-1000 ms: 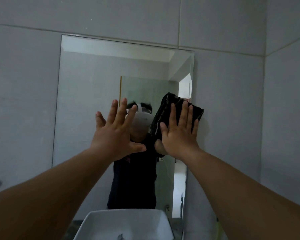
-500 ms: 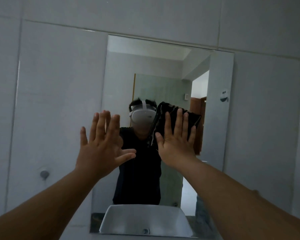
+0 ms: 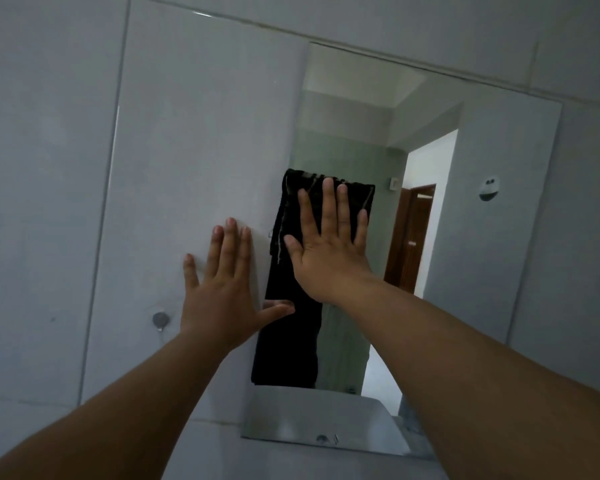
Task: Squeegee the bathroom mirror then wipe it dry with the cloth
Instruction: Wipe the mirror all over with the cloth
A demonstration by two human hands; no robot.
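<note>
**Cloth pressed flat against the mirror**

The mirror (image 3: 465, 237) is hanging on the tiled wall (image 3: 49, 168), its long axis running upright. Against the mirror's left part, the dark cloth (image 3: 357, 195) is lying folded, its long axis roughly level. The right hand (image 3: 326, 247) is pressing it with straight fingers pointing up. The left hand (image 3: 222, 289) is resting released, fingers spread, over the mirror's left edge.

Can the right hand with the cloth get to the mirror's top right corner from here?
Probably yes. The right hand presses the dark cloth flat near the mirror's left edge; the glass up to that corner is bare, though it looks a long stretch.
</note>
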